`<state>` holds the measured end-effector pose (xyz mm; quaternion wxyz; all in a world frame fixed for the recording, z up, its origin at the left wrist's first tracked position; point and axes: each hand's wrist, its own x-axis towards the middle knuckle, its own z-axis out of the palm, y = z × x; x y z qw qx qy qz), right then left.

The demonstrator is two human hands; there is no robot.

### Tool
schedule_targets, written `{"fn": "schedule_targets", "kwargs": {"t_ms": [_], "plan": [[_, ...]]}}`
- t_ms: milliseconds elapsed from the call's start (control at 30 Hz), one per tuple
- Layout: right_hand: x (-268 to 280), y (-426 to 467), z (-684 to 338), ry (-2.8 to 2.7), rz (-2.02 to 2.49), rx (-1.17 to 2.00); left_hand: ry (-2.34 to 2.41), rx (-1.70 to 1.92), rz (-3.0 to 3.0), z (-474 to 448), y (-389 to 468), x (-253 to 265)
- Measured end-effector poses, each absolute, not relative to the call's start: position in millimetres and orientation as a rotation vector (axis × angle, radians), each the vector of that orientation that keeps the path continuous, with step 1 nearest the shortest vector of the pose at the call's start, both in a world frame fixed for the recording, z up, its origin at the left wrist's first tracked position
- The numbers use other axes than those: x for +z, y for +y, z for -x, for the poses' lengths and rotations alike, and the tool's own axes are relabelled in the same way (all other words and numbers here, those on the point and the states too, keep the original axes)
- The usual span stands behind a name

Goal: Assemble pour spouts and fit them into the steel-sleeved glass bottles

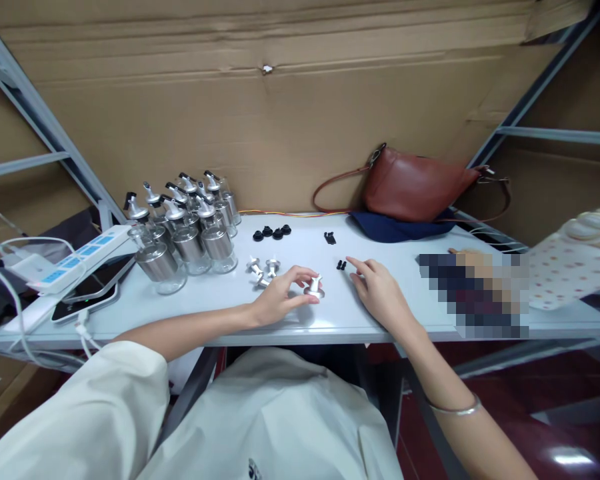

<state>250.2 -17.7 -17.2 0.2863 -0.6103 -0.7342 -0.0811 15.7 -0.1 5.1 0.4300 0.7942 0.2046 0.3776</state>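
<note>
My left hand (279, 299) grips a silver pour spout (316, 288) between thumb and fingers, just above the table, its wide base facing down. To the left of it, several more silver spouts (273, 268) lie in a loose group. My right hand (380, 290) is open, its index finger stretched toward a few tiny black pieces (341, 265) on the tabletop. Behind them lie some thin black parts (330, 238). Several round black stoppers (279, 233) sit in a cluster farther back.
Glass bottles with steel sleeves (186, 245), most topped with spouts, crowd the left side. Beyond them are a power strip (87, 257) and phones (86, 303) with cables. A brown handbag (415, 187) rests on dark blue cloth (395, 228) at the back right. Cardboard (280, 133) walls the rear.
</note>
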Motion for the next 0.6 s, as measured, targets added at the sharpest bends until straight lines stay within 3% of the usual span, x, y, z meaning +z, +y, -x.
{"fn": "schedule_targets", "kwargs": {"t_ms": [600], "plan": [[-15.3,-21.2,-250.5,-1.974,1.554,-0.081,0.563,0.896,-1.919,-15.9,0.8,8.6]]}}
